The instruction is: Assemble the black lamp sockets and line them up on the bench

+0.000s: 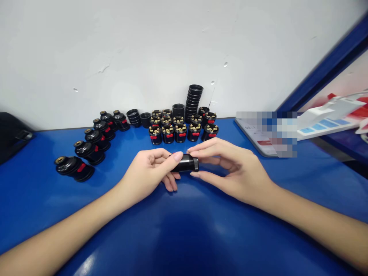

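Between both hands lies a black lamp holder (185,164) on its side, with a ribbed ring (196,164) at its right end. My left hand (153,165) is closed around the left part of it, thumb on top, so that end is mostly hidden. The thumb and fingertips of my right hand (232,165) pinch the ribbed end from above and below. Just beyond the hands stand several black socket bodies (180,134) with red switches and brass contacts facing up. Capped lamp holders (76,168) with brass-threaded tops form a slanting row on the left.
At the wall stand a tall stack of black rings (194,101) and loose black sleeves (133,118). A phone (250,136), partly pixelated, rests on the blue table (178,230) to the right. White objects (324,119) lie beyond it; a black item (13,136) sits far left.
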Available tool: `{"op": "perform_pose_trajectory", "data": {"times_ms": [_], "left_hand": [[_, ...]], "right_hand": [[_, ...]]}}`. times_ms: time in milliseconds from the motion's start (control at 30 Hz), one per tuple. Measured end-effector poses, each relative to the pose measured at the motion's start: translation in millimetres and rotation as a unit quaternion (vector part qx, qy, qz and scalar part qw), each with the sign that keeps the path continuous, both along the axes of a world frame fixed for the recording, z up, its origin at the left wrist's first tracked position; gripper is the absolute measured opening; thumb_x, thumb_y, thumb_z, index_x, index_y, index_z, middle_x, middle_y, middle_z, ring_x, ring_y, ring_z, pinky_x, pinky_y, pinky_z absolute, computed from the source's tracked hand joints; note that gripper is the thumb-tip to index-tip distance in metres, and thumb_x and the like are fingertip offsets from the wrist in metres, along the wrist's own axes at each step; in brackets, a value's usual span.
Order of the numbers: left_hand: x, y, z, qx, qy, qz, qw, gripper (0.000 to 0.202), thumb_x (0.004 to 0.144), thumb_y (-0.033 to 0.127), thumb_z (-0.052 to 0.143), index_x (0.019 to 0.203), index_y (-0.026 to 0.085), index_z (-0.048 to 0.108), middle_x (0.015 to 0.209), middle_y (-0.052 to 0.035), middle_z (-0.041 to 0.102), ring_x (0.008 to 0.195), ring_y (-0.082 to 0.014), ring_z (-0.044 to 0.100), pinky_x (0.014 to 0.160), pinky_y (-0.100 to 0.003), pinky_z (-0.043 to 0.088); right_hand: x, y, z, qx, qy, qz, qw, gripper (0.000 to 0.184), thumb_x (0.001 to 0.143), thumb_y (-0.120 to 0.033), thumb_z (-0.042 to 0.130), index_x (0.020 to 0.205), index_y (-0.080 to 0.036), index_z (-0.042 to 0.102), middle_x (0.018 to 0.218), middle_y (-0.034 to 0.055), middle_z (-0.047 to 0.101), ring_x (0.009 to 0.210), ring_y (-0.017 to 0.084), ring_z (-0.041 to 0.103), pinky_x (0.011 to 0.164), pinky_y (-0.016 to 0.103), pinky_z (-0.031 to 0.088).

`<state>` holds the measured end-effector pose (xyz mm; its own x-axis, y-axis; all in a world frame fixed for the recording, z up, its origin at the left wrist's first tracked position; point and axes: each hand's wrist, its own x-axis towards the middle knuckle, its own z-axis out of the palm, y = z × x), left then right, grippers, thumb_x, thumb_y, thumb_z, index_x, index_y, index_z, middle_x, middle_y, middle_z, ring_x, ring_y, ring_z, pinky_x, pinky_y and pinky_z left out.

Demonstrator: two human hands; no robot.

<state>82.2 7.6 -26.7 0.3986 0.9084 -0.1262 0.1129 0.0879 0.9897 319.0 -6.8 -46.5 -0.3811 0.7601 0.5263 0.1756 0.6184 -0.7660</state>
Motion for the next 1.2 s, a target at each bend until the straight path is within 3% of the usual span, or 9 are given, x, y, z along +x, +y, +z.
{"op": "perform_pose_trajectory", "data": {"times_ms": [300,433,567,733,833,933,1100,1200], "left_hand": [[-1.6,0.6,-1.4,-0.043,-0.010,-0.017,0.999,0.057,0.088,0.068,0.077,0.075,0.014,0.067,0.062,-0.0069,0.075,0.043,-0.0176,0.071,0.038,-0.019,0.053],[-1.0,0.4,-1.1,-0.014,-0.006,-0.011,1.000,0.052,0.086,0.063,0.082,0.079,0.013,0.069,0.067,-0.0073,0.078,0.048,-0.0169,0.073,0.046,-0.020,0.059],[-2.9,-0.4,-4.2,0.068,-0.013,0.016,0.998,0.042,0.084,0.051,0.088,0.099,0.014,0.074,0.078,-0.0074,0.082,0.066,-0.0203,0.080,0.065,-0.027,0.069],[-8.4,-0.6,-13.2,0.219,0.001,0.026,0.975,0.035,0.081,0.030,0.093,0.108,0.016,0.075,0.110,-0.0083,0.082,0.096,-0.0211,0.082,0.090,-0.032,0.070],[-11.1,0.5,-18.2,0.351,0.028,0.017,0.936,0.028,0.085,0.022,0.089,0.110,0.018,0.076,0.114,-0.0084,0.080,0.108,-0.0221,0.079,0.099,-0.036,0.068],[-12.8,2.4,-21.5,0.456,0.068,0.012,0.887,0.026,0.090,0.016,0.084,0.113,0.021,0.076,0.117,-0.0088,0.078,0.112,-0.0222,0.077,0.104,-0.038,0.065],[-13.5,3.8,-23.0,0.474,0.070,0.000,0.878,0.029,0.092,0.018,0.082,0.120,0.021,0.073,0.119,-0.0111,0.076,0.114,-0.0231,0.075,0.102,-0.039,0.066],[-14.0,2.7,-22.7,0.473,0.082,-0.011,0.877,0.031,0.093,0.019,0.082,0.123,0.020,0.073,0.121,-0.0101,0.075,0.111,-0.0197,0.075,0.095,-0.031,0.067]], "right_hand": [[-0.6,-1.4,1.6,0.104,-0.040,-0.033,0.993,0.033,0.091,-0.010,0.081,0.116,-0.033,0.079,0.120,0.0055,0.080,0.110,0.026,0.078,0.099,0.046,0.068],[-0.5,-1.1,2.3,0.046,-0.009,-0.018,0.999,0.029,0.092,-0.013,0.082,0.114,-0.030,0.079,0.121,0.0070,0.078,0.112,0.026,0.078,0.098,0.046,0.070],[-1.1,-0.8,1.3,-0.056,0.037,-0.012,0.998,0.030,0.088,-0.023,0.088,0.117,-0.027,0.079,0.121,0.0076,0.076,0.115,0.028,0.078,0.103,0.050,0.070],[-3.6,1.3,2.3,-0.143,0.066,-0.020,0.987,0.036,0.083,-0.030,0.093,0.115,-0.021,0.079,0.110,0.0072,0.083,0.099,0.026,0.085,0.094,0.043,0.073],[-5.0,1.7,5.1,-0.189,0.062,-0.019,0.980,0.035,0.086,-0.035,0.090,0.115,-0.021,0.077,0.097,0.0063,0.086,0.087,0.025,0.086,0.084,0.037,0.074],[-5.3,1.4,7.6,-0.203,0.062,-0.020,0.977,0.032,0.088,-0.037,0.088,0.115,-0.024,0.077,0.097,0.0052,0.086,0.087,0.024,0.086,0.081,0.034,0.073],[-3.0,1.8,8.6,-0.206,0.064,-0.023,0.976,0.033,0.087,-0.038,0.088,0.115,-0.023,0.077,0.098,0.0058,0.085,0.087,0.024,0.085,0.079,0.034,0.072],[-1.8,2.3,8.6,-0.208,0.056,-0.028,0.976,0.033,0.087,-0.039,0.088,0.113,-0.022,0.078,0.095,0.0057,0.085,0.084,0.024,0.084,0.077,0.034,0.071]]}}
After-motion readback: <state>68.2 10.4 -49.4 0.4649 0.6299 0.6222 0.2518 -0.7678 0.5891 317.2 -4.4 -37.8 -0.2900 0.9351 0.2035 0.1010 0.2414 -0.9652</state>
